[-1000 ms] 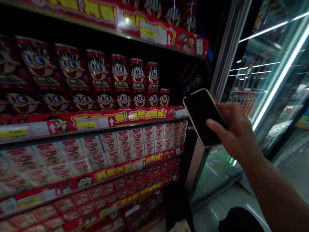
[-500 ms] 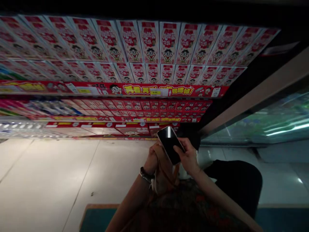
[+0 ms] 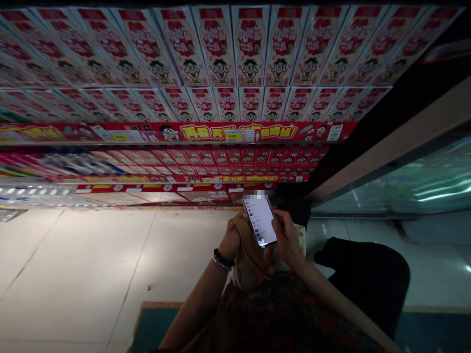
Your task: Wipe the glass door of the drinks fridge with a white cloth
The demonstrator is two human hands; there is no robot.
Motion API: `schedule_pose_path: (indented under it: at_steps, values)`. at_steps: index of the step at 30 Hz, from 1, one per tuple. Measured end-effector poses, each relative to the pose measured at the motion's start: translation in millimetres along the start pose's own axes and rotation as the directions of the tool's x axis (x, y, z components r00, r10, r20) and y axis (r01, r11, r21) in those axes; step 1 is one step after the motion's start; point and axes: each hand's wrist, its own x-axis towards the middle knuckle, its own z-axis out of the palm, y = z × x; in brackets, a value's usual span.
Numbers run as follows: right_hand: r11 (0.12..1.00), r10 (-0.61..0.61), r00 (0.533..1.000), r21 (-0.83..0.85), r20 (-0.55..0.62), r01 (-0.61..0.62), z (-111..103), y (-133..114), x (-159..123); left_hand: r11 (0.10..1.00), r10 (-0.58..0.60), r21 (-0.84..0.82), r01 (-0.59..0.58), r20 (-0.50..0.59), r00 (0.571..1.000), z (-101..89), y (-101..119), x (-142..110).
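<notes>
My right hand [image 3: 289, 239] is closed around the right edge of a smartphone [image 3: 261, 222], its thumb beside the screen. The screen is lit white and shows a list of small rows. Just left of the phone, my left hand [image 3: 231, 239] is closed at a brown bag strap [image 3: 244, 235], with some fingers hidden behind the strap and phone. A light brown bag [image 3: 247, 272] hangs below, against my body. A dark band circles my left wrist.
Shelves ahead hold rows of red and white drink cartons [image 3: 250, 49] above smaller red packs [image 3: 235, 157]. A price strip [image 3: 206, 132] runs between them. To the right stands a glass-fronted case [image 3: 397, 181]. Pale floor tiles [image 3: 91, 255] lie at left; a green mat [image 3: 154, 323] is below.
The phone's screen has gone from black to lit with a list. My right thumb has moved off the screen's middle toward its right edge. The view has shifted slightly.
</notes>
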Motion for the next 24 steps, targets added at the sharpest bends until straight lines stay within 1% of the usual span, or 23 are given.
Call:
schedule_pose_path:
  at_steps: [5,9,12,15,17,22,24]
  values:
    - [0.999,0.02,1.0,0.046,0.019,-0.021,0,7,-3,1.0,-0.019,0.02,0.018,0.009,1.0,1.4,1,-2]
    - [0.991,0.061,0.997,0.115,0.042,-0.065,-4,3,-4,0.998,-0.017,0.053,0.016,0.02,1.0,4.3,2,-1]
    - [0.982,0.025,0.988,0.182,0.155,-0.054,-12,1,-5,0.996,0.021,0.083,-0.022,0.011,1.0,4.7,2,3]
    - [0.964,0.022,0.96,0.248,0.28,-0.094,-19,3,-6,0.995,0.031,0.095,-0.03,-0.01,0.999,3.1,0,7]
    - [0.956,0.019,0.95,0.273,0.312,-0.109,-22,3,-8,0.996,0.026,0.091,-0.024,-0.022,0.999,1.9,-1,7]
    - [0.973,0.003,0.943,0.218,0.333,-0.08,-20,-1,-10,0.995,0.042,0.095,-0.039,-0.032,0.999,1.6,-2,5]
    - [0.979,-0.01,0.947,0.195,0.32,-0.055,-18,1,-10,0.994,0.045,0.102,-0.042,-0.029,0.999,2.1,-1,4]
